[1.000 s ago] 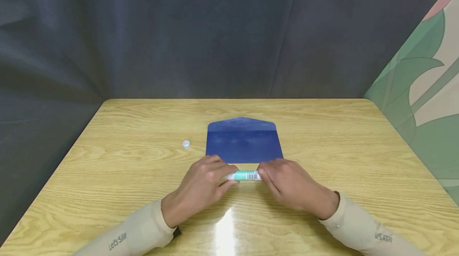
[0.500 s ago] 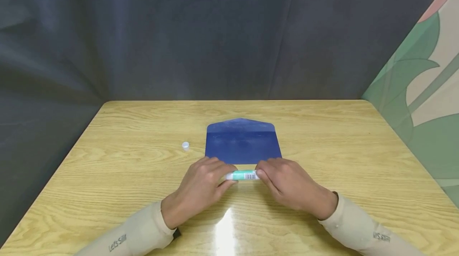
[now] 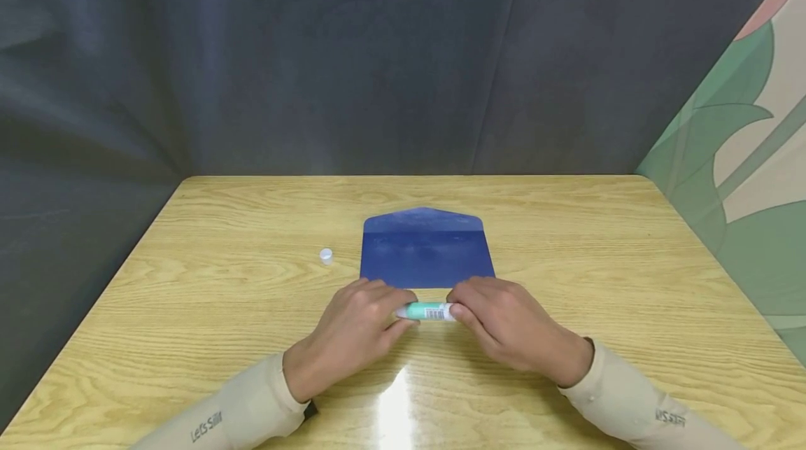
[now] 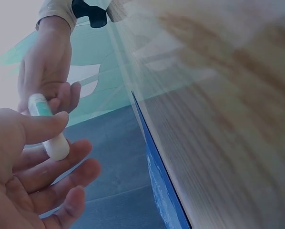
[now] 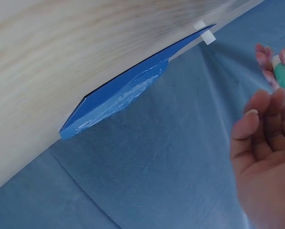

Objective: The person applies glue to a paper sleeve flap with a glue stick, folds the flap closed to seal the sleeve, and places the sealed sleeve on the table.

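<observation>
A white and teal glue stick (image 3: 423, 311) with a barcode lies crosswise between both hands, over the table's near half. My left hand (image 3: 352, 320) pinches its left end between thumb and fingers; in the left wrist view a rounded white end of the glue stick (image 4: 57, 149) shows past the thumb. My right hand (image 3: 513, 324) grips the opposite end with curled fingers. Just beyond the hands a dark blue envelope (image 3: 428, 259) lies flat, its pointed flap unfolded away from me. Whitish smears show on the flap (image 5: 128, 98) in the right wrist view.
A small white cap (image 3: 326, 255) sits on the wooden table (image 3: 208, 282) left of the envelope. Dark cloth (image 3: 352, 58) hangs behind the table's far edge and along the left side. A leaf-patterned surface (image 3: 749, 226) borders the right side.
The glue stick has turned slightly about its length, so its barcode faces lower, and a little more of its white right end shows. Both hands stay almost in place.
</observation>
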`<state>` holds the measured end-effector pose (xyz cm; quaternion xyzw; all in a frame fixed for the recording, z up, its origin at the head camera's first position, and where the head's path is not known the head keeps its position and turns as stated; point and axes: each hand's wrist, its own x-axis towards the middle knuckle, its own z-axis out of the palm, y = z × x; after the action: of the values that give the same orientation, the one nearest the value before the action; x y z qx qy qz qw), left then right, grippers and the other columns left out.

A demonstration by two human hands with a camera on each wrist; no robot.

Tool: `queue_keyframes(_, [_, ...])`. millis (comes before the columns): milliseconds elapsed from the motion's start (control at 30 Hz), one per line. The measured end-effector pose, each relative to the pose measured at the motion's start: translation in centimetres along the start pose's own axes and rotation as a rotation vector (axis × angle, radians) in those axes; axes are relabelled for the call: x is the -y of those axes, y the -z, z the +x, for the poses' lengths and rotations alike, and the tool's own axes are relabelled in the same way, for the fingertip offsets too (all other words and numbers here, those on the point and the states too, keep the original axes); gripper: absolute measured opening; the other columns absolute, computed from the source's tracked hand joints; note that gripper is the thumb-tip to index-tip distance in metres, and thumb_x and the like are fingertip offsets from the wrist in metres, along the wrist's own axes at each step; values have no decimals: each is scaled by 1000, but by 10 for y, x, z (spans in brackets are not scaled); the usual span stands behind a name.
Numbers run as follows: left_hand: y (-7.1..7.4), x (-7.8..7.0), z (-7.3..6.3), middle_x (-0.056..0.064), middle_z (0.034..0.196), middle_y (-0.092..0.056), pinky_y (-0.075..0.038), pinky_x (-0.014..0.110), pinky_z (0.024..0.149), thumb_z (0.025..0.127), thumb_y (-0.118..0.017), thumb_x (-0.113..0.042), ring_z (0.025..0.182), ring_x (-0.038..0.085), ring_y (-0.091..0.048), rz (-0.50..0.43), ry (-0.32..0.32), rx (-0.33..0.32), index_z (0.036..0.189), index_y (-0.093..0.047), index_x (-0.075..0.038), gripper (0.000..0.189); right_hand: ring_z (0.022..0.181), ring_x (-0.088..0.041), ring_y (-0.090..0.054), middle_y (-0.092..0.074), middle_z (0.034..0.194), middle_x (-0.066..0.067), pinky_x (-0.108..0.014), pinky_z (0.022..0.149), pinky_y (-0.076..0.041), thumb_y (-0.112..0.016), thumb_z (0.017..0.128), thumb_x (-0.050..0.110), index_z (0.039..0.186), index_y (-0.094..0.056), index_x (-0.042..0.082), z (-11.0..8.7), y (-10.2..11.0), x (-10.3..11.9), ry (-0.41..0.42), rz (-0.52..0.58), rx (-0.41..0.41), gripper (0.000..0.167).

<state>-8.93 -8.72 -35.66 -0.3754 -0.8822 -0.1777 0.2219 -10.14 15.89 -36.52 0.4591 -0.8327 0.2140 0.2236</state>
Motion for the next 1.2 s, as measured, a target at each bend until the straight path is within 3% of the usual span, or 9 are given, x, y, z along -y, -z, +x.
queue_keyframes(200, [0,-1,0,-6,88,-76,-46,21,63,81,-83,-24,72,7,-65,-52,3,56,97,-73,-15,22,66,0,-44,-52,76,12,-13,62,-39,-32,108,43,98,-59,17,1,0,1,54,52,-24,38])
queue_keyframes(300, [0,-2,0,-8,89,-75,-47,21,64,84,-79,-26,74,7,-65,-75,-7,88,99,-72,-16,19,67,-1,-50,-56,78,11,-13,63,-42,-39,105,49,99,-59,17,1,1,2,53,54,-16,38])
queue_keyframes(467, [0,-2,-1,-7,97,-76,-51,24,72,89,-73,-33,86,9,-68,-55,-28,128,105,-72,-17,22,67,-2,-52,-57,80,11,-13,63,-44,-54,101,44,97,-60,18,2,0,2,86,32,-27,28])
queue_keyframes(667, [0,-4,-1,-9,98,-75,-52,23,75,92,-69,-33,87,7,-67,-89,-87,119,106,-72,-17,22,67,0,-46,-55,81,13,-12,60,-40,-60,98,44,94,-61,19,3,-1,3,124,29,-47,26])
queue_keyframes(833, [0,-9,0,-9,98,-74,-53,22,79,93,-68,-32,91,7,-68,-76,-135,132,108,-72,-16,22,66,0,-46,-56,80,14,-11,59,-39,-59,98,47,90,-61,19,4,-3,4,155,34,-61,29])
queue_keyframes(1000, [-2,-14,1,-9,99,-73,-50,20,74,93,-69,-30,88,6,-67,-43,-146,159,110,-72,-16,22,64,2,-43,-54,76,15,-8,59,-36,-58,98,48,88,-61,20,3,-4,5,147,44,-49,30])
queue_keyframes(1200, [-3,-17,2,-9,98,-74,-51,18,74,94,-68,-31,86,5,-67,-52,-148,142,108,-72,-16,21,64,3,-43,-54,75,15,-8,59,-36,-57,98,49,85,-60,21,3,-4,5,135,49,-45,31])
